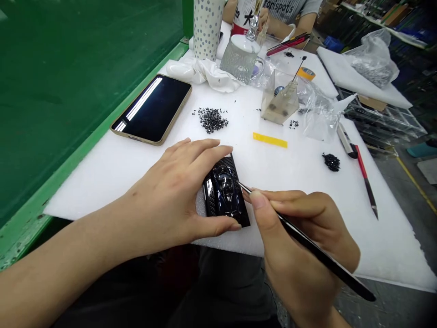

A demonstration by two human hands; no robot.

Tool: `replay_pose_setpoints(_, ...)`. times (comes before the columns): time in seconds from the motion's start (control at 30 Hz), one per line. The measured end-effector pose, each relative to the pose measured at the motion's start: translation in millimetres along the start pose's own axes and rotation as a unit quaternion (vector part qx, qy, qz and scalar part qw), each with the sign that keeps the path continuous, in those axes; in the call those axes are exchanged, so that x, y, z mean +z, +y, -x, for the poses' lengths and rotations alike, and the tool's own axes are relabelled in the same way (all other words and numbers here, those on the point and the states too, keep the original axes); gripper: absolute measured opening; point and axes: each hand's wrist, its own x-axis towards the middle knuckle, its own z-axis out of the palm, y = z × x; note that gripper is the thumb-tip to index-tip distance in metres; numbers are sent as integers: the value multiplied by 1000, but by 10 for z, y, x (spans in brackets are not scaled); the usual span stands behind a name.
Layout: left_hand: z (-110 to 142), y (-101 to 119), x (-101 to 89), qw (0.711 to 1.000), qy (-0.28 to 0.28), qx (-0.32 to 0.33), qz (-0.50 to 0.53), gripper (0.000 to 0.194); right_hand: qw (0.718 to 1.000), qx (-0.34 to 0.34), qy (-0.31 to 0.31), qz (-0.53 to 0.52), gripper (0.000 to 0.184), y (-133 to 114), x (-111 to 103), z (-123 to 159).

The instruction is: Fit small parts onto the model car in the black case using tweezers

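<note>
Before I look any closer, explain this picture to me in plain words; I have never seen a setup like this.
There is no machine here, just a person's two bare hands, seen from a camera worn on that person's head, looking forward and down. The left hand steadies a small glossy black piece with a car-like shape on it. The right hand holds a slim dark tool like a pen, its tip at the piece; whether they touch is hard to tell. On the white sheet lie a phone, a larger pile of tiny black bits, a yellow strip and a red-and-black tool. Another person sits beyond.
</note>
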Motion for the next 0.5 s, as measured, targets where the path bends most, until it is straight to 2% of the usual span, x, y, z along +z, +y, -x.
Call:
replay_pose_setpoints(0.13, -12, 56, -19, 999, 3, -35, 28, 91, 1000, -7, 17, -24, 18, 2, 19, 4)
replay_pose_setpoints(0.23, -18, 78, -82, 992, -3, -111, 59, 99, 996, -5, 71, -54, 18, -7, 23, -16)
replay_pose_setpoints(0.3, -25, 60, -142, 985, -18, -145, 91, 103, 991, 23, 111, -69, 21, -27, 20, -35)
replay_pose_setpoints(0.4, -35, 5, -230, 978, -46, -152, 133, 101, 984, 60, 142, -84, 26, -63, 10, -57)
replay_pose_setpoints(0.5, -39, -25, -284, 969, -60, -167, 173, 94, 985, 64, 137, -87, 27, -73, -8, -64)
